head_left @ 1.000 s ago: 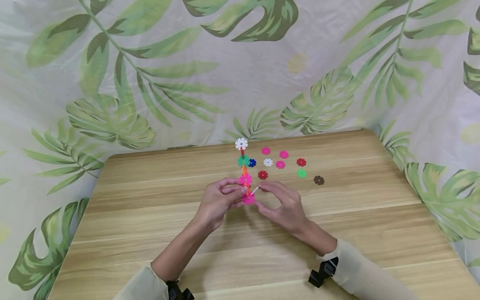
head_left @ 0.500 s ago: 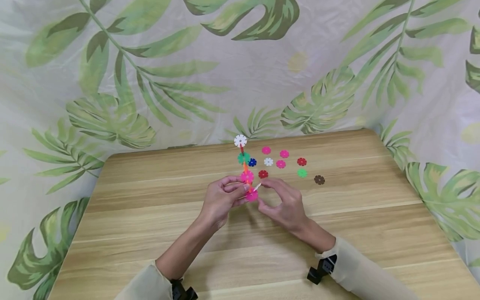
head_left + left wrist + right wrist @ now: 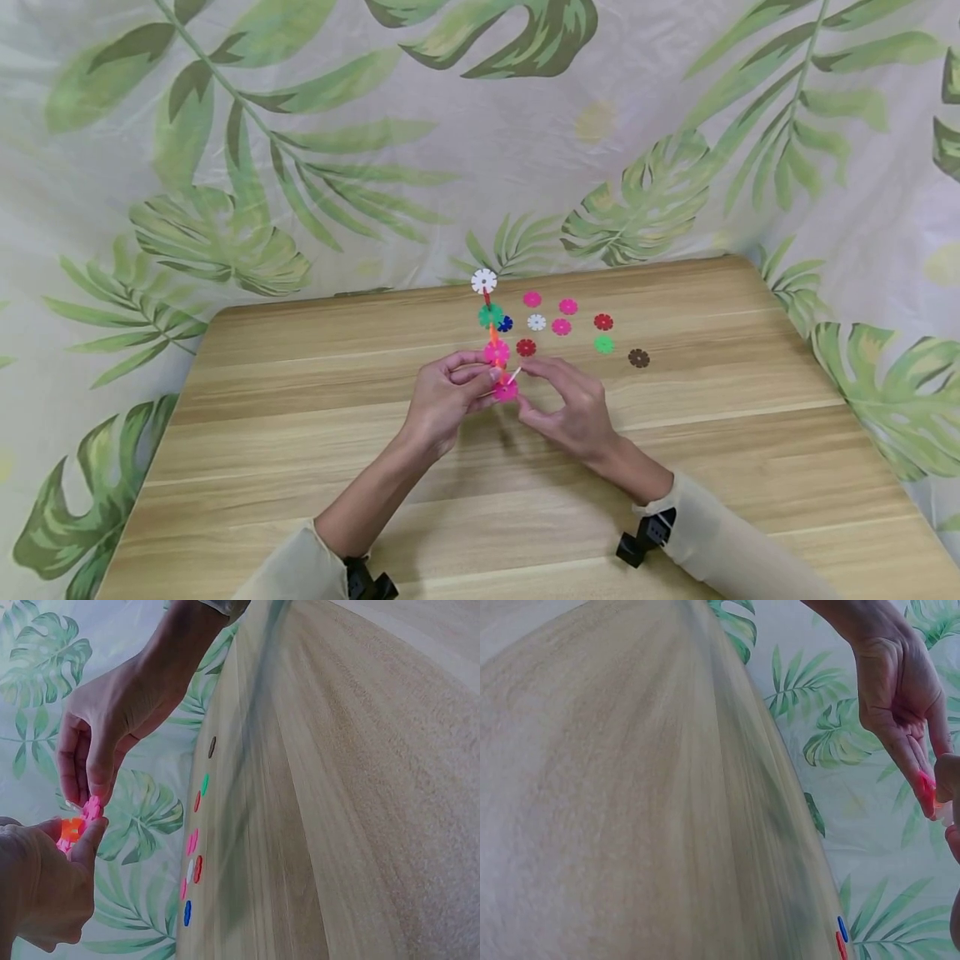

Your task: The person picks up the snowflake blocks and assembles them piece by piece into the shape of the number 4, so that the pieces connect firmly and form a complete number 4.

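In the head view, a chain of slotted plastic snowflake discs stands upright above the table, with white at the top, then red, green, orange and pink pieces. My left hand grips its lower part, thumb and fingers pinching around the orange and pink discs. At the bottom pink disc, a white disc shows edge-on, slanting up to the right. My right hand pinches this white disc, with index finger above and thumb below. In the left wrist view, the right hand reaches down to the pink disc. Fingers partly hide the joint.
Loose discs lie on the wooden table beyond the hands: a blue disc, a red disc, a green disc, a brown disc and several others. A leaf-print cloth hangs behind.
The chain has shifted slightly right and up since a second ago, and both hands have kept their hold. The white disc stays at the bottom pink disc. Loose discs lie as before.
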`<state>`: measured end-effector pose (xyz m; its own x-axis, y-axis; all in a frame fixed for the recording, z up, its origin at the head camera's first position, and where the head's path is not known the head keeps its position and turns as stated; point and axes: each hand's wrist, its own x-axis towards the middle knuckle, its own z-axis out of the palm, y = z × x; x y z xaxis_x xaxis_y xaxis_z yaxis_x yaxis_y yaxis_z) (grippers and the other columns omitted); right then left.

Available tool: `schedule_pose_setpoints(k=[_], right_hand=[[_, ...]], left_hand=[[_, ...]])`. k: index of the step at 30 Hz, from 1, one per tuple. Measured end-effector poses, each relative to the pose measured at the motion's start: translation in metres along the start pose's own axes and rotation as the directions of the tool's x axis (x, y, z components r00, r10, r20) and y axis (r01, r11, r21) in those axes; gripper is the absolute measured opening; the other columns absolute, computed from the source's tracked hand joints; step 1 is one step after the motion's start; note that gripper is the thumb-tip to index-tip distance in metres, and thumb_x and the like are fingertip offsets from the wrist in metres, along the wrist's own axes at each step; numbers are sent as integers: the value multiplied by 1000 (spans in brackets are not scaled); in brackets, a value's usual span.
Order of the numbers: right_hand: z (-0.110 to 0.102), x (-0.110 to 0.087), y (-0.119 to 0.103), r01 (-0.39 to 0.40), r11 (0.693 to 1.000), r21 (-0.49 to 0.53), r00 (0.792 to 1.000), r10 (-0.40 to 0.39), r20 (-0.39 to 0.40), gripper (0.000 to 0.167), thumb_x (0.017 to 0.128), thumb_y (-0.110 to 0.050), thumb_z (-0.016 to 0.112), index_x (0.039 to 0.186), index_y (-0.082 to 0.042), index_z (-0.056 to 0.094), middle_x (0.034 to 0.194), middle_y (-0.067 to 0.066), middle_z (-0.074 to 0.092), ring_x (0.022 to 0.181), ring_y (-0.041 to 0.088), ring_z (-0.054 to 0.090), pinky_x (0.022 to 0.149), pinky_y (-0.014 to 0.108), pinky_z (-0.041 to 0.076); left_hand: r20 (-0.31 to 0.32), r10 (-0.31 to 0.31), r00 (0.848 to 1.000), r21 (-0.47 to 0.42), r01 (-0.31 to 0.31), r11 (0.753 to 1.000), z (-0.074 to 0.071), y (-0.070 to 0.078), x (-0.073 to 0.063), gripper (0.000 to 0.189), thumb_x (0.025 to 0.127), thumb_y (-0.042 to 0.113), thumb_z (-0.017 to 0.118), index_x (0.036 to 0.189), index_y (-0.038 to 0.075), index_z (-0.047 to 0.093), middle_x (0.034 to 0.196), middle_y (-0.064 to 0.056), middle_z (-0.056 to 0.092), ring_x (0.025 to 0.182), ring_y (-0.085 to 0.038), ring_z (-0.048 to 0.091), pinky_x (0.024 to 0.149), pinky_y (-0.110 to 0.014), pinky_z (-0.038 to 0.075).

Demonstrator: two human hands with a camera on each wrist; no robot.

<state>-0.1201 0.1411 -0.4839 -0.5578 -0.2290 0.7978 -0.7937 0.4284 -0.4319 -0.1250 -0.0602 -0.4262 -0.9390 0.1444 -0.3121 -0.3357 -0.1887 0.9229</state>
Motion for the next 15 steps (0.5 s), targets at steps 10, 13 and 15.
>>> schedule_pose_setpoints(k=[10,13,15], right_hand=[[-1,0,-1,-14,998,65,1000,13,15,48,76,0,88,120,8,72,118,23,75,104,37,76,99,30,59],[-3,1,1,-5,997,72,1000,3,24,48,77,-2,88,121,8,72,118,23,75,104,37,76,100,29,58],[-5,2,2,-2,998,69,999,-1,37,47,77,-2,89,120,7,72,118,22,76,105,36,75,101,28,58]], left_hand=[[8,0,1000,10,-1,1000,-6,2,0,27,95,-2,76,121,-4,70,99,-10,80,84,-19,79,81,-40,66],[10,8,1000,18,-8,1000,-9,1,0,28,95,-1,78,122,-4,70,99,-8,79,84,-18,79,81,-40,66],[8,8,1000,23,-8,1000,-11,1,1,28,94,-1,78,121,-3,70,99,-7,78,85,-18,78,81,-40,66]])
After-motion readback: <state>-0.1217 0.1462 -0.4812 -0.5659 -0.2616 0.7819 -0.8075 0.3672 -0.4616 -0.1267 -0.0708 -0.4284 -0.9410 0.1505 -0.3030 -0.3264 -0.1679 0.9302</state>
